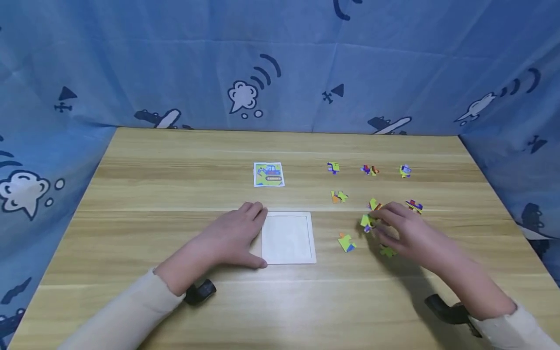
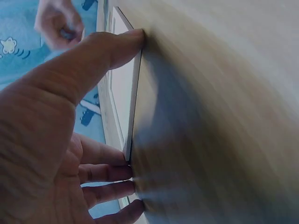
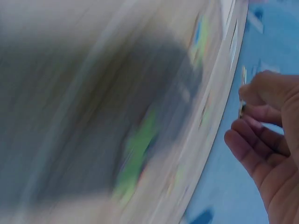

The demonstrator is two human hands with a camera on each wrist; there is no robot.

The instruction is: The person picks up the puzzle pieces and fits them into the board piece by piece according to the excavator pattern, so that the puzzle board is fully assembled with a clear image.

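The right hand pinches a puzzle piece (a narrow grip). The left hand, grip wide, touches the white board.

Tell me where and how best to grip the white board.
Probably pinch the board by its straight right edge, coming from the right: it lies flat, that edge is uncovered, and the left hand spans its left side.

The fingers pinch a thin piece seen edge-on, while a blurred green piece lies on the table.
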